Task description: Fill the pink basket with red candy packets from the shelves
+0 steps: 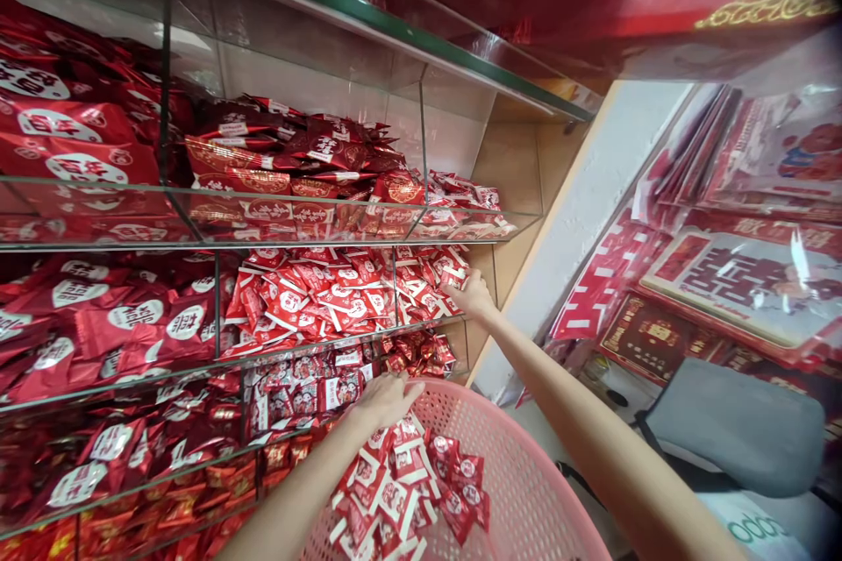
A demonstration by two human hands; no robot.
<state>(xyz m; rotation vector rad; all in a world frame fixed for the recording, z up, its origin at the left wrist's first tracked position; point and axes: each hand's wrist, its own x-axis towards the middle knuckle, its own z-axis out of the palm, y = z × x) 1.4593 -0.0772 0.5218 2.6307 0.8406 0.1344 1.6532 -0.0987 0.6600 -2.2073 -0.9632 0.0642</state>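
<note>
Small red-and-white candy packets (395, 500) lie in a round pink plastic basket (526, 473) with a perforated wall, along with a few darker red packets (460, 482). My left hand (387, 401) is closed over the basket's far-left rim, its fingers partly hidden. Up at the shelf, my right hand (472, 294) reaches into the right-hand compartment, thumb and fingers apart, touching or just beside the red-and-white packets (424, 280) there. No packet is plainly in its grasp.
Glass-fronted shelves (309, 241) hold several compartments of red packets, with larger bags (72, 149) at the left. A wooden side panel (519, 175) ends the shelving. Red decorations (743, 280) in plastic and a grey seat (737, 425) stand to the right.
</note>
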